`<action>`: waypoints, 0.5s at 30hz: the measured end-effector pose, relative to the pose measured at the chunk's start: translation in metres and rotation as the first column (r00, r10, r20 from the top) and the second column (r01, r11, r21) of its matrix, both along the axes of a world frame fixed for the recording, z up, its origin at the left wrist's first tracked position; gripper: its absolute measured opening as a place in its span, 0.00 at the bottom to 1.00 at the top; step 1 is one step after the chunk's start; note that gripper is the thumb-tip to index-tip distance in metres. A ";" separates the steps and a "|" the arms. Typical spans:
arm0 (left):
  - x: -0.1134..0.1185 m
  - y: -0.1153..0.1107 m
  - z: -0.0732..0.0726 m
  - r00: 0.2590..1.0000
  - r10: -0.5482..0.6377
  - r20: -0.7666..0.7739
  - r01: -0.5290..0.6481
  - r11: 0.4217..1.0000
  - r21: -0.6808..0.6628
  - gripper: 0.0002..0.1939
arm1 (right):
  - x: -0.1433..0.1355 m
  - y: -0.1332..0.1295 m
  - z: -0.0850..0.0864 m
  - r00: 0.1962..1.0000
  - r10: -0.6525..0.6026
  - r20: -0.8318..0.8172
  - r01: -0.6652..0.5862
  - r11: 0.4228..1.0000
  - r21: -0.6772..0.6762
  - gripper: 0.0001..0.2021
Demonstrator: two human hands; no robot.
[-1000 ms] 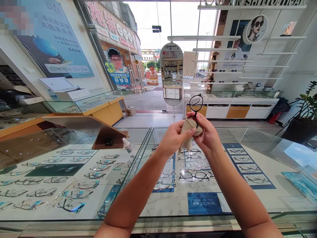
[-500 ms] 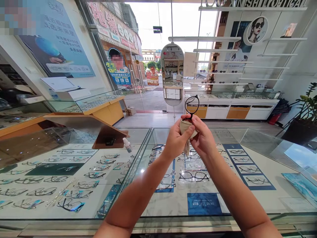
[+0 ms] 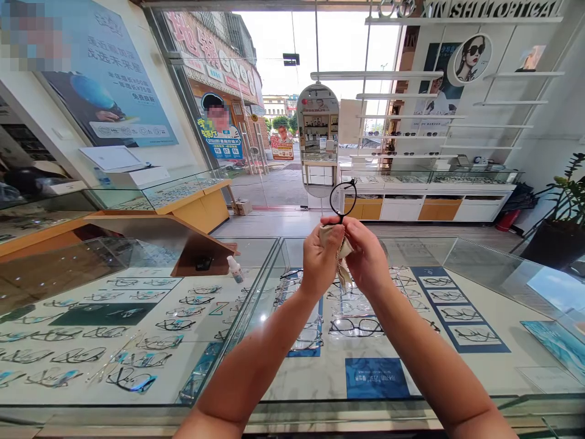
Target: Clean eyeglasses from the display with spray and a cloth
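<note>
Both my hands meet above the glass display case. Black round-rimmed glasses [image 3: 343,199] stand on end between them, with one lens rising above my fingers and the other hidden. My left hand [image 3: 319,256] is closed around a beige cloth [image 3: 345,277], its thumb pressing the cloth at the lower part of the glasses. On the other side, my right hand [image 3: 367,253] has its fingers closed on the glasses, close against the cloth. A loose end of the cloth hangs down between my palms.
Rows of glasses [image 3: 357,327] lie inside the glass case [image 3: 329,390] below my arms. A small white spray bottle [image 3: 234,269] stands left of my hands. Beyond are an oval mirror [image 3: 319,137] and a potted plant [image 3: 562,213] at right.
Both hands have shifted slightly left with the glasses, and the raised lens has tilted and moved left and down. The cloth is now more bunched, with its end hanging lower.
</note>
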State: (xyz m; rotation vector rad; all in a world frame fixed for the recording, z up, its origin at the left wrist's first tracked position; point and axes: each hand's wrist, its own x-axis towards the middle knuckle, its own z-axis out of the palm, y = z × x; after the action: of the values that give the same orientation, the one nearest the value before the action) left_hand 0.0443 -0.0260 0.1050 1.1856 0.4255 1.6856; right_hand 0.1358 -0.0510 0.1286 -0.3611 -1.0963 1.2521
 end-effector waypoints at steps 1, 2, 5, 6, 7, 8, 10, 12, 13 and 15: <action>0.000 0.000 0.000 1.000 0.010 0.000 -0.010 1.000 0.000 0.26 | 0.000 0.000 0.000 1.000 -0.001 0.006 0.001 1.000 0.003 0.13; 0.000 0.001 -0.001 1.000 0.022 -0.001 -0.022 1.000 0.004 0.26 | 0.000 -0.001 0.000 1.000 0.002 0.010 -0.002 1.000 0.005 0.13; 0.000 0.001 -0.002 0.998 0.065 -0.001 -0.065 0.998 0.021 0.26 | 0.000 -0.002 0.001 1.000 0.011 0.011 -0.011 1.000 0.008 0.13; 0.001 0.001 -0.002 0.997 0.075 0.001 -0.075 0.997 0.024 0.26 | -0.001 -0.002 0.000 1.000 0.009 0.010 -0.009 1.000 0.007 0.13; 0.001 0.001 -0.002 0.997 0.082 0.004 -0.082 0.996 0.025 0.26 | -0.001 -0.002 0.000 1.000 0.005 0.008 -0.005 1.000 0.005 0.13; 0.002 0.001 -0.003 0.997 0.083 0.006 -0.083 0.996 0.025 0.26 | -0.001 -0.001 0.000 1.000 -0.001 0.005 0.001 1.000 0.001 0.13; 0.002 0.001 -0.003 0.997 0.077 0.004 -0.078 0.997 0.024 0.26 | -0.001 0.000 -0.001 1.000 -0.015 -0.001 0.015 1.000 -0.013 0.13; 0.003 0.001 -0.003 0.997 0.070 -0.010 -0.070 0.997 0.028 0.26 | -0.001 0.001 -0.001 0.999 -0.038 -0.012 0.038 0.999 -0.026 0.13; 0.003 0.001 -0.003 0.997 0.068 -0.022 -0.067 0.997 0.031 0.26 | -0.001 0.002 -0.002 0.998 -0.053 -0.023 0.052 0.998 -0.033 0.12; 0.002 0.002 -0.003 0.997 0.060 -0.047 -0.058 0.998 0.036 0.27 | -0.001 0.004 -0.002 0.995 -0.081 -0.053 0.078 0.995 -0.057 0.12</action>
State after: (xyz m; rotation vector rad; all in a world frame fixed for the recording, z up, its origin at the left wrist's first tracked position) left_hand 0.0467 -0.0239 0.1024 1.2520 0.4665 1.7244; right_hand 0.1350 -0.0471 0.1266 -0.4054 -0.9925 1.2166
